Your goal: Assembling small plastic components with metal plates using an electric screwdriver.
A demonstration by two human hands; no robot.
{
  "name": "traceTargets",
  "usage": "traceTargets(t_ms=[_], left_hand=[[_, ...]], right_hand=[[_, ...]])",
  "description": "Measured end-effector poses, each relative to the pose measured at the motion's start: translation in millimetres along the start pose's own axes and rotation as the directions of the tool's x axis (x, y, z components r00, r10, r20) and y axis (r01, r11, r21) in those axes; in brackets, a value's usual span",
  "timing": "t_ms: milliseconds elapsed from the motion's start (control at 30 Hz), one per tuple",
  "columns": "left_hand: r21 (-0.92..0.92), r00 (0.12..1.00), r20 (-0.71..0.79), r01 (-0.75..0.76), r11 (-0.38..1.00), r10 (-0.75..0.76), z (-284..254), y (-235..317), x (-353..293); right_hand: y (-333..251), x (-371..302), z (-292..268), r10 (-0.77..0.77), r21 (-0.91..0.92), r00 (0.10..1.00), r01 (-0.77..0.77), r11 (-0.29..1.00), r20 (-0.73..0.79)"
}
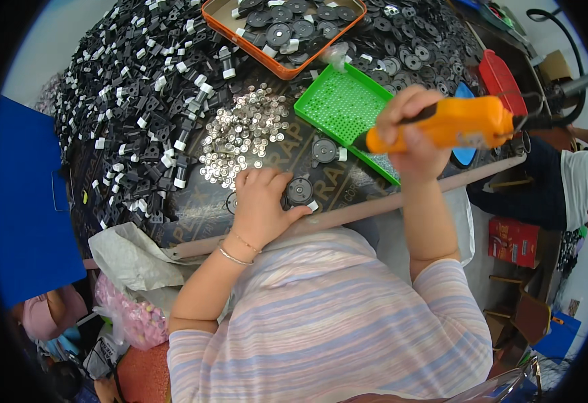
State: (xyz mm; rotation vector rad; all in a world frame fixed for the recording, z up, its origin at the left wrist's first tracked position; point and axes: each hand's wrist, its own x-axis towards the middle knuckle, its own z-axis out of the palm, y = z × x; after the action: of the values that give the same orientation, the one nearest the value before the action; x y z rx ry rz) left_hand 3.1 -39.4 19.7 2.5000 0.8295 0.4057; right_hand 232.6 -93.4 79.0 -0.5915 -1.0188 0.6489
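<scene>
My right hand [418, 144] is wrapped round an orange electric screwdriver [468, 121], raised over the green tray. Its dark nose points left and a black cord runs from its other end. Near the table's front edge, my left hand [263, 208] lies palm down with its thumb apart. The thumb reaches the white tab of a round black disc part [300, 191]; another black disc [232, 201] is partly hidden under the fingers. Just beyond those fingertips spreads a pile of small silvery metal discs [243, 131]. A third black disc part [324, 151] lies beside the green tray.
A perforated green tray [307, 107] stands right of the metal pieces. Behind it is an orange-rimmed tray [287, 72] of black discs. Black-and-white plastic parts [139, 101] heap at left. A red tray [502, 80] and blue tray [465, 151] lie right. Other people are at both sides.
</scene>
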Motion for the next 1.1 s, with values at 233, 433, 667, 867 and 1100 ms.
traceTargets(t_ms=[233,433,667,867,1100], left_hand=[[0.027,0.995,-0.102,-0.014,1.000,0.017,13.6,1.8,-1.2],[0.017,0.994,-0.110,0.015,1.000,-0.013,18.2,1.9,-2.4],[0.014,0.993,-0.117,0.029,0.999,-0.027,17.8,3.3,-1.4],[0.024,0.993,-0.104,0.056,0.998,-0.054,16.4,4.4,-1.1],[0.017,0.994,-0.102,0.049,0.999,-0.047,16.5,5.8,0.7]], right_hand=[[23.1,-20.0,44.3,0.059,-0.163,0.973,-0.023,0.986,0.222],[27.0,-24.2,55.7,0.180,-0.196,0.954,-0.135,0.971,0.240],[27.9,-23.3,57.2,0.183,-0.205,0.953,-0.134,0.970,0.241],[31.1,-27.9,59.0,0.275,-0.154,0.941,-0.247,0.957,0.199],[29.8,-18.7,53.2,0.220,-0.203,0.925,-0.162,0.966,0.310]])
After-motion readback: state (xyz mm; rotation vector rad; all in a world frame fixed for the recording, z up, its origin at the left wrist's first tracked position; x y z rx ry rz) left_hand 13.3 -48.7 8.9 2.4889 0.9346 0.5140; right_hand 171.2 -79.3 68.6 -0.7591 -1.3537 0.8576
